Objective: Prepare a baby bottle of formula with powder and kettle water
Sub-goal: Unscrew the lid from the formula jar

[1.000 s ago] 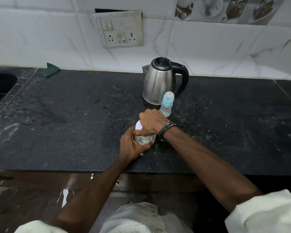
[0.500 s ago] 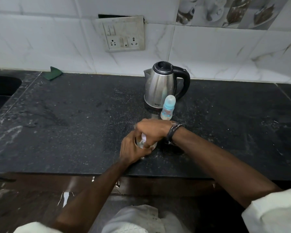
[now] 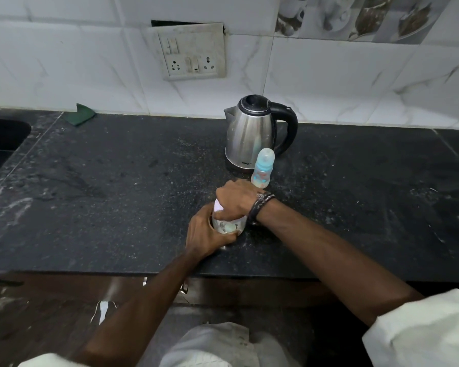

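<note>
Head view: left hand (image 3: pixel 206 235) wrapped round a small jar (image 3: pixel 228 225) on the counter (image 3: pixel 117 194), steadying it; right hand (image 3: pixel 236 201) clamped over the lid (image 3: pixel 219 207) from above. Probably the powder jar being opened, early in the task. Next: lid twisted free, lifted straight up. Bottle (image 3: pixel 262 168) just beyond the right hand, upright, long axis vertical, capped top up. Kettle (image 3: pixel 252 132) farther back, spout pointing left.
</note>
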Available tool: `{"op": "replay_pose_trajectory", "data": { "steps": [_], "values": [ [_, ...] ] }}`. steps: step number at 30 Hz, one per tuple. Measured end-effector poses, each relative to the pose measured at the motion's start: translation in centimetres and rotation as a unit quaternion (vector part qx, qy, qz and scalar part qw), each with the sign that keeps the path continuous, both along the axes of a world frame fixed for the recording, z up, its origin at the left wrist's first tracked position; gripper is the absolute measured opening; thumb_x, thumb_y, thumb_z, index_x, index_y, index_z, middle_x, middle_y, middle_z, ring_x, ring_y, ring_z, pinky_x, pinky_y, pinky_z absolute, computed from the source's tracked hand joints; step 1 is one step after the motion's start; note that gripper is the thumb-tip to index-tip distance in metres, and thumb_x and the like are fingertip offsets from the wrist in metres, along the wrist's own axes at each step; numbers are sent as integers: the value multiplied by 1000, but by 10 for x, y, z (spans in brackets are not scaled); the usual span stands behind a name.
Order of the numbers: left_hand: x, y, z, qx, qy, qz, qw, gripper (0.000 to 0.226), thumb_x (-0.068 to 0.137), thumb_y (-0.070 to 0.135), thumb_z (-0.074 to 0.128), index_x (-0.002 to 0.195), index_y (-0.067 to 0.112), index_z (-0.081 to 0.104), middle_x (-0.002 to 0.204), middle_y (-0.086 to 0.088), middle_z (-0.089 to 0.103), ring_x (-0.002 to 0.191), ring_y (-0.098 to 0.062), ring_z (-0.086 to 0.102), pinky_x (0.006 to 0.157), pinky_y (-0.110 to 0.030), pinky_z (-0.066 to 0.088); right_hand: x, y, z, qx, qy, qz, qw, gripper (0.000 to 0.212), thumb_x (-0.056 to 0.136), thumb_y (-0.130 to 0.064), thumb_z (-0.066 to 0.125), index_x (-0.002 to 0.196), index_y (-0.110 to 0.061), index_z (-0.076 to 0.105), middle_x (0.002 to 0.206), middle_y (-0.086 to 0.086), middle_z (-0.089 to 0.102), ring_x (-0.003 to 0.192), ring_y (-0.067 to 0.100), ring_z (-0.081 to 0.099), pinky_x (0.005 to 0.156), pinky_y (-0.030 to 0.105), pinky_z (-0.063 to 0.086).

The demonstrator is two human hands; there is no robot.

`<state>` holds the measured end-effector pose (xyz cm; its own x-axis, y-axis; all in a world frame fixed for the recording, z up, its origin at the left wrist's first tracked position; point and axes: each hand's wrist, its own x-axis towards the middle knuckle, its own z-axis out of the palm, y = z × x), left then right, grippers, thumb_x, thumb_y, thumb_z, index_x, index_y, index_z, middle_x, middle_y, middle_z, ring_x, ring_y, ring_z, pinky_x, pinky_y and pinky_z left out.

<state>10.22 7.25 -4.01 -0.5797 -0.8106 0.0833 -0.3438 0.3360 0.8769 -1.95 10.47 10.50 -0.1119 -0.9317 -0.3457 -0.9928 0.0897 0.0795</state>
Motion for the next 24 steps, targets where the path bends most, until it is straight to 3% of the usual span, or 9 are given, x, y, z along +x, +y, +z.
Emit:
{"op": "replay_pose_trajectory", "data": {
  "steps": [3,6,7,9,11,13,15,19,24],
  "values": [
    [0,1,2,-6,1,-12,1000,79,47,43,90,118,22,62,110,7,71,97,-5,68,82,-30,58,-7,5,5,54,-72,76,993,43,79,-28,74,121,-23,65,112,8,60,105,31,63,72,35,47],
    [-1,2,2,-33,-19,-20,999,72,50,49,85,112,17,69,107,3,70,94,-11,68,78,-31,57,-6,8,6,-17,-174,49,983,32,84,-44,70,103,-18,71,105,6,60,99,25,62,77,36,52],
    [-1,2,2,-27,-23,-15,999,74,49,50,85,112,16,68,106,4,71,95,-10,68,79,-31,58,-4,8,6,-59,-159,18,985,41,88,-54,62,104,-17,69,109,8,59,100,28,62,77,37,50],
    [0,1,0,-2,-16,-1,1000,81,47,49,87,117,16,63,106,6,72,95,-8,69,82,-34,59,0,9,5,-103,-35,-37,993,61,91,-69,44,111,-16,64,116,15,59,103,34,62,78,39,46],
    [0,2,-2,6,-5,-5,1000,84,48,46,91,122,18,61,108,7,72,96,-7,69,83,-35,59,5,8,0,-88,58,-68,992,74,92,-75,30,105,-13,69,109,13,68,98,32,66,77,37,49],
    [0,2,-1,6,-2,-10,1000,81,50,43,95,120,21,61,106,10,72,94,-4,69,82,-36,59,8,7,-7,-62,72,-76,993,76,94,-72,26,100,-13,73,104,10,72,96,30,68,81,37,53],
    [0,2,-1,9,-3,-12,1000,77,50,41,96,117,24,61,104,11,72,93,-3,68,81,-36,59,8,6,-8,-66,59,-64,994,61,98,-62,35,108,-14,72,112,10,71,103,31,67,84,36,51],
    [1,2,-3,9,-8,1,1000,81,48,43,95,119,23,62,107,12,71,96,-1,67,82,-35,59,5,5,9,-45,4,-7,999,38,87,-44,61,111,-15,67,116,10,68,105,32,65,70,34,41],
    [2,-1,-10,13,-3,-6,1000,77,48,41,97,115,26,62,106,12,72,95,-1,68,81,-35,58,3,14,17,-17,-32,30,999,56,69,-22,82,117,-22,52,118,12,48,96,32,57,66,36,39]
  ]
}}
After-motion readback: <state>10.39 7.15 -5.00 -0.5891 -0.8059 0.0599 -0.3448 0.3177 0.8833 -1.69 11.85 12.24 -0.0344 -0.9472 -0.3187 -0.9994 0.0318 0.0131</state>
